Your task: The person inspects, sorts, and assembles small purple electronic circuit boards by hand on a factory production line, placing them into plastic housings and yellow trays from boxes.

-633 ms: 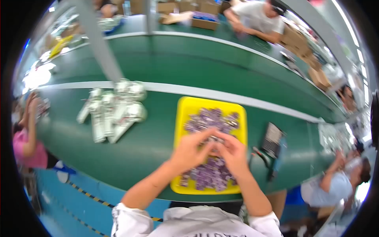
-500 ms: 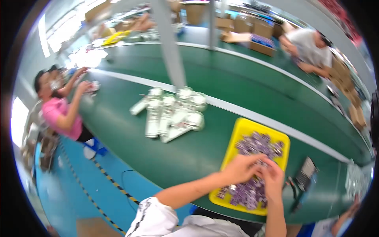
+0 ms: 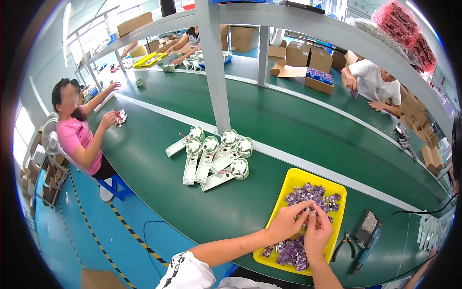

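Observation:
My left hand (image 3: 288, 221) and my right hand (image 3: 317, 230) meet above a yellow tray (image 3: 340, 197). Their fingertips pinch a small circuit board (image 3: 311, 209) between them, mostly hidden by the fingers. Piles of similar small purple circuit boards (image 3: 293, 251) lie in the tray, at its far end and near end. Both forearms cross the tray's near side.
Several white fixtures with round heads (image 3: 210, 147) lie left of the tray on the green table (image 3: 163, 192). At right are pliers (image 3: 344, 246), a box of small parts (image 3: 367, 229) and a blue electric screwdriver (image 3: 368, 250). A grey post (image 3: 215, 72) rises behind. Co-workers sit around.
The view has tilted up and is sharper, showing more of the shelf frame above. My hands stay together over the tray, fingers still pinched. The person in pink has stretched out an arm.

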{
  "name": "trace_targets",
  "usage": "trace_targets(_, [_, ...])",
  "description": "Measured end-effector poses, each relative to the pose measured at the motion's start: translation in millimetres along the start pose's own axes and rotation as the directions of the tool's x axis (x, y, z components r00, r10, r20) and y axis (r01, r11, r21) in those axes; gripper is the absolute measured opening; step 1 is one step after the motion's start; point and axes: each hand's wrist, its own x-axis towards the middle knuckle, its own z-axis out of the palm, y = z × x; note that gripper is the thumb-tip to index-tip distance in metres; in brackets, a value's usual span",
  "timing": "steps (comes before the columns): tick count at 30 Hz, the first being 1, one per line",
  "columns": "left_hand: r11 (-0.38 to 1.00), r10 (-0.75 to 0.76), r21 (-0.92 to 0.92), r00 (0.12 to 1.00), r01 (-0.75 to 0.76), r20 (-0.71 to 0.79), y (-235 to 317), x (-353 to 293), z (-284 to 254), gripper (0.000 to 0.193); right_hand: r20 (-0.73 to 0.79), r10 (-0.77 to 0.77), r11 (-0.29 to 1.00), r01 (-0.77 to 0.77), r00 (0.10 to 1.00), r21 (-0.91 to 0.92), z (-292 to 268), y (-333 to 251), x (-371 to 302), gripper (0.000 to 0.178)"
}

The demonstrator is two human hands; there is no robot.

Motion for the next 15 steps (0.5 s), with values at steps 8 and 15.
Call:
trace_targets(8, [0.994,-0.038,-0.103,0.988,0.023,-0.149,10.3,-2.0,5.6,0.031,0.126,-0.529,0.705,0.518,0.839,-0.484,-6.6,3.3,-13.8,0.023])
trace_targets(15, [0.993,0.057,0.102,0.997,-0.062,0.051,9.1,13.4,-22.4,0.042,0.420,-0.230,0.762,0.431,0.878,-0.484,-44.7,-29.4,22.5,0.034])
